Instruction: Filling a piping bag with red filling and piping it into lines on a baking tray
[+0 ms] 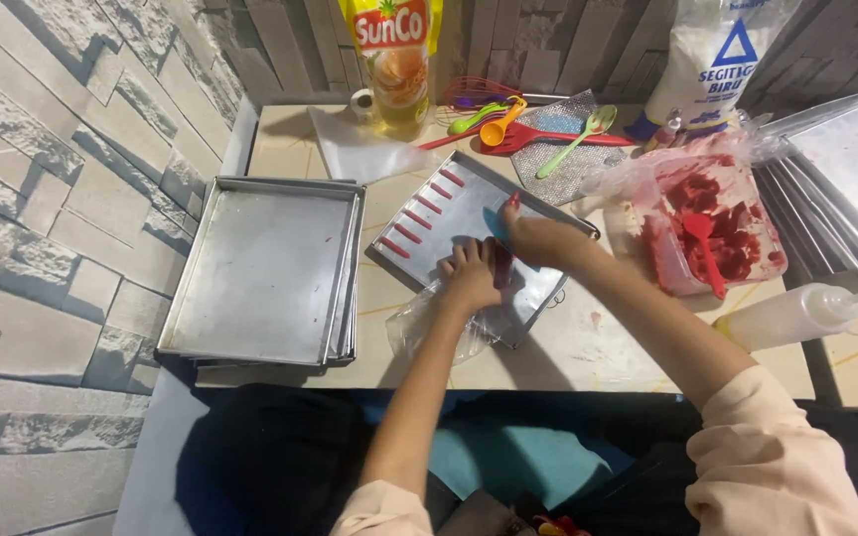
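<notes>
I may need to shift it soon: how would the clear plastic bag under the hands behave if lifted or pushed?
The plastic bag looks thin and crumpled, so it is probably floppy and would sag when lifted. Both the left hand and right hand press on it over the baking tray, suggesting it slides easily. Red paste inside could ooze out.

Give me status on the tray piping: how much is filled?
Done: a row of red strips lies along the far-left side of the baking tray. In hand: both hands, left and right, press a clear piping bag near the tray's middle. Left: the near half of the tray shows bare, red batter remains in the plastic tub, and the stacked trays hold nothing.
</notes>
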